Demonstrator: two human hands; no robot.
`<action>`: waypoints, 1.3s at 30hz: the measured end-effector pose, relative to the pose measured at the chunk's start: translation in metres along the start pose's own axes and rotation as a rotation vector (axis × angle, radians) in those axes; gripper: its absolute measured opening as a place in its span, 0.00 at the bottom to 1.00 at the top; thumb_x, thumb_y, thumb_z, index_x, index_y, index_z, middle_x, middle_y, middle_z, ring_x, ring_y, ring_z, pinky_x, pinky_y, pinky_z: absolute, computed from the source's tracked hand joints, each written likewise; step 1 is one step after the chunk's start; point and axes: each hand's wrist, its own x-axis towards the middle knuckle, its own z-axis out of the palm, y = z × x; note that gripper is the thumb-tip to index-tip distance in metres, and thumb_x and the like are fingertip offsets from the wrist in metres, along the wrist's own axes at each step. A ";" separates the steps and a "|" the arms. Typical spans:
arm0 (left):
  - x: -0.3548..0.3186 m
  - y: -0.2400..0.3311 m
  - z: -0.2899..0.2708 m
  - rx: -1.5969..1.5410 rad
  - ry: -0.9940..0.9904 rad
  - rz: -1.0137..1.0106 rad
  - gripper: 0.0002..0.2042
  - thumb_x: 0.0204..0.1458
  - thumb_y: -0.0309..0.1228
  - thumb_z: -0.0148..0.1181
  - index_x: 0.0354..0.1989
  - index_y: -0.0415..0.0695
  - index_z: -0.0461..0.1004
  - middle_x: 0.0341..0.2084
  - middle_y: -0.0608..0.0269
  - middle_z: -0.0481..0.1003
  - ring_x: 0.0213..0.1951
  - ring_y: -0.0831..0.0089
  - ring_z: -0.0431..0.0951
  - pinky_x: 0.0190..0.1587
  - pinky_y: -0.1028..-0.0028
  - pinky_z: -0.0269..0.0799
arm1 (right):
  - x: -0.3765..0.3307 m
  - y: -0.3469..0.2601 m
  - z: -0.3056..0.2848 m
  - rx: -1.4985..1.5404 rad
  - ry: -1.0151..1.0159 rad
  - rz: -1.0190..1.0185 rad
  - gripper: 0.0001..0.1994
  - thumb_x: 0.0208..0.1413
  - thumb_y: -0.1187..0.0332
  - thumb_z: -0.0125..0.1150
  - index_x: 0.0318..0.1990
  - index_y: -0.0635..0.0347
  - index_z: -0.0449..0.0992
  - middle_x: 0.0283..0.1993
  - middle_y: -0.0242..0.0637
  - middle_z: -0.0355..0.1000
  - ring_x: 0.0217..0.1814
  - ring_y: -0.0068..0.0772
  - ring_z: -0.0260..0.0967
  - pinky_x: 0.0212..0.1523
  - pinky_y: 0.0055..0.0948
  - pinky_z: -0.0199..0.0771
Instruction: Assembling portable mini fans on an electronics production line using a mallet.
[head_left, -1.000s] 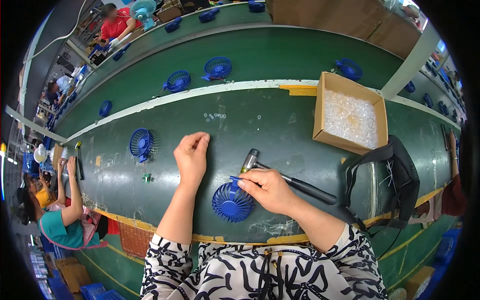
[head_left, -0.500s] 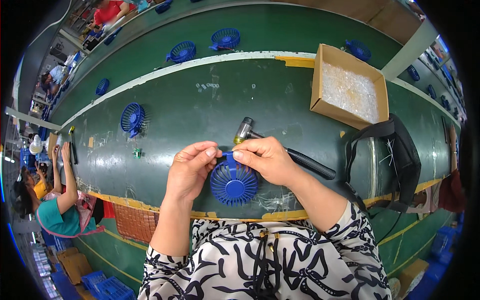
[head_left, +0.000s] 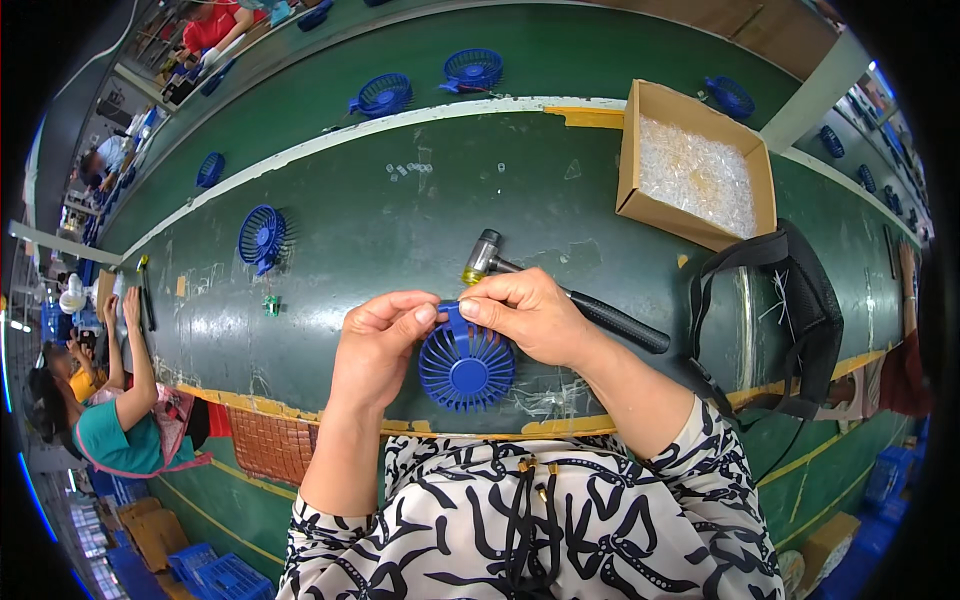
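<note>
A round blue fan housing [head_left: 467, 372] with a slatted grille rests near the front edge of the bench, its short neck pointing away from me. My right hand [head_left: 530, 318] pinches that neck between thumb and forefinger. Beside it, my left hand [head_left: 385, 340] is closed in a pinch at the neck's left side; whatever lies between its fingertips is too small to make out. Just beyond my hands lies a mallet [head_left: 617, 318] with a black handle and a clear yellowish head end, partly hidden by my right hand.
An open cardboard box [head_left: 697, 178] of small clear plastic pieces stands at back right, near a black bag [head_left: 805, 310]. Another blue fan [head_left: 262, 238] and a small green part [head_left: 272, 305] lie left. More fans [head_left: 385, 95] sit on the far belt [head_left: 570, 60]. A co-worker [head_left: 130, 420] works at left.
The fans on the far belt have shifted to the right. My hands and the fan between them have stayed nearly in place.
</note>
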 end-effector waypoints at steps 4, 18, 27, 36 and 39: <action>-0.004 0.001 0.006 0.187 0.030 0.110 0.08 0.56 0.20 0.63 0.44 0.34 0.80 0.36 0.57 0.82 0.38 0.74 0.82 0.45 0.76 0.77 | 0.001 0.000 -0.001 -0.014 0.006 0.017 0.12 0.65 0.64 0.60 0.41 0.65 0.82 0.26 0.27 0.73 0.27 0.14 0.66 0.28 0.21 0.68; 0.012 0.000 0.019 0.171 -0.015 -0.132 0.09 0.60 0.24 0.60 0.46 0.34 0.80 0.40 0.57 0.81 0.40 0.75 0.80 0.47 0.75 0.77 | 0.003 0.007 -0.001 -0.210 0.086 -0.022 0.11 0.64 0.65 0.60 0.39 0.65 0.80 0.28 0.31 0.74 0.31 0.17 0.67 0.33 0.23 0.70; 0.056 0.081 -0.021 0.407 0.080 0.146 0.07 0.59 0.25 0.62 0.42 0.36 0.79 0.31 0.64 0.81 0.31 0.80 0.79 0.39 0.79 0.75 | 0.005 -0.002 0.004 -0.299 0.185 -0.190 0.17 0.62 0.62 0.61 0.47 0.69 0.74 0.33 0.45 0.76 0.31 0.38 0.75 0.36 0.35 0.75; 0.205 0.136 -0.085 1.373 0.431 0.655 0.14 0.54 0.26 0.63 0.48 0.36 0.78 0.34 0.55 0.81 0.34 0.68 0.80 0.40 0.72 0.74 | 0.006 0.019 0.006 -0.518 0.097 -0.250 0.09 0.61 0.66 0.58 0.40 0.64 0.74 0.33 0.46 0.73 0.34 0.52 0.74 0.35 0.44 0.74; 0.243 0.134 -0.081 1.573 0.423 0.938 0.15 0.52 0.26 0.63 0.49 0.37 0.77 0.43 0.47 0.79 0.43 0.55 0.80 0.47 0.63 0.75 | 0.008 0.020 0.010 -0.458 0.109 -0.284 0.09 0.61 0.67 0.55 0.35 0.64 0.71 0.31 0.47 0.71 0.33 0.55 0.72 0.35 0.48 0.72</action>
